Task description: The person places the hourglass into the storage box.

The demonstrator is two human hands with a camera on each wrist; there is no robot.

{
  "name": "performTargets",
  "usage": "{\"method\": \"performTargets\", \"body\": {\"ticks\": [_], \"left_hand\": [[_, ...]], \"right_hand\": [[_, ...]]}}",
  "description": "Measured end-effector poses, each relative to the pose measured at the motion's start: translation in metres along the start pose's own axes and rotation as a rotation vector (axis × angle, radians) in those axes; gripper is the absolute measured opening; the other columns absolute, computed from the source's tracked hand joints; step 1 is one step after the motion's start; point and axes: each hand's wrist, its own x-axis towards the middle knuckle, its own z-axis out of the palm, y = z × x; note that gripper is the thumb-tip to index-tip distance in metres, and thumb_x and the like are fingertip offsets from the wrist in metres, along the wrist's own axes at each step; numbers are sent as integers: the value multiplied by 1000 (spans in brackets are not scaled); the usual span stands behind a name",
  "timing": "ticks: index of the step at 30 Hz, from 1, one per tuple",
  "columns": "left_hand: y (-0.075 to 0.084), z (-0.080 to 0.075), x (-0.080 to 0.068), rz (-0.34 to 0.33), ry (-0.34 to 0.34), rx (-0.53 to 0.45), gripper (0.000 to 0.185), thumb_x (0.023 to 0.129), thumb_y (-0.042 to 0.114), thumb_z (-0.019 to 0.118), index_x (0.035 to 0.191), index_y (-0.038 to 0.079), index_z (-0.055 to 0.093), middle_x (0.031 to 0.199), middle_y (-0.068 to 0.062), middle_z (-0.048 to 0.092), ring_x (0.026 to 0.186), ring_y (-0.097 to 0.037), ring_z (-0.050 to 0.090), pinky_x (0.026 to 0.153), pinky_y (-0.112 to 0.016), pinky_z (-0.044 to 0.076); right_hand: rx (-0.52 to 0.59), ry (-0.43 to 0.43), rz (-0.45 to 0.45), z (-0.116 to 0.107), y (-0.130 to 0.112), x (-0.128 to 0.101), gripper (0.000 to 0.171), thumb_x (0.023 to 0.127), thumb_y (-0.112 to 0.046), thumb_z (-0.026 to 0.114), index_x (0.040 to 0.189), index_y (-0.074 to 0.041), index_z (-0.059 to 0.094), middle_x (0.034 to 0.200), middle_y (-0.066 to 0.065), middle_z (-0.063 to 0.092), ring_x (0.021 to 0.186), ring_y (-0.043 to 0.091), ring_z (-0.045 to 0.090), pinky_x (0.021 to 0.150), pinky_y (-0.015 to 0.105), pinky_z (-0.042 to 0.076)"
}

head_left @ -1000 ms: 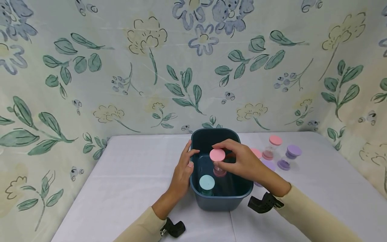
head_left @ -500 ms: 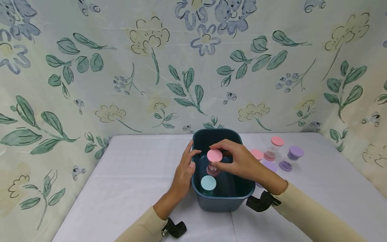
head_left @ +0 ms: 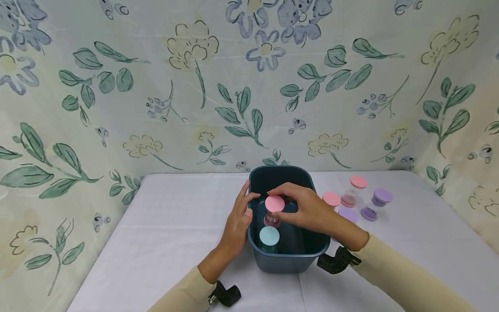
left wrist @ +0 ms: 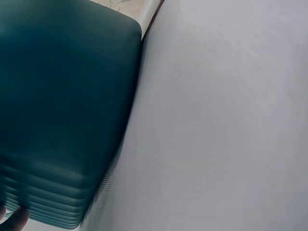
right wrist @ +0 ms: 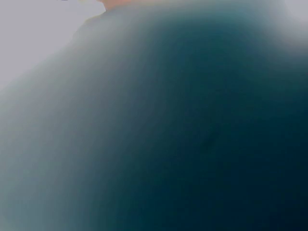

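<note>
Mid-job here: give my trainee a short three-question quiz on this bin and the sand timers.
1. True or false: the right hand holds the pink-capped timer over the dark bin.
2. What colour cap has the timer already standing in the bin?
3. Where does the left hand rest: A on the bin's left rim, B flat on the table, C on a purple timer?

Key: 1 true. 2 light blue. 3 A.

Right hand (head_left: 308, 212) pinches pink-capped hourglass (head_left: 274, 210) over teal bin (head_left: 288, 255); left hand (head_left: 238, 223) on rim.
</note>
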Motion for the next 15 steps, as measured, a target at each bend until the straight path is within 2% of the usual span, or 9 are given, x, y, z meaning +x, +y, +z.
{"method": "performTargets", "body": {"ticks": [9,15], "left_hand": [[2,2,1,-4,-1,6,44,98,16,33,140,25,42,161,1,13,147,-22,16,107,-63,26],[4,1,0,-11,-8,0,41,100,22,32,140,25,42,161,1,13,147,-21,15,108,-63,24]], "right_hand": [[31,-22,-14,0,2,-3,44,81,-19,78,121,-8,64,115,-2,65,98,11,60,86,34,54],[31,-58,15,-1,3,-4,44,82,-19,77,122,-8,63,116,0,65,101,14,61,88,34,53]]}}
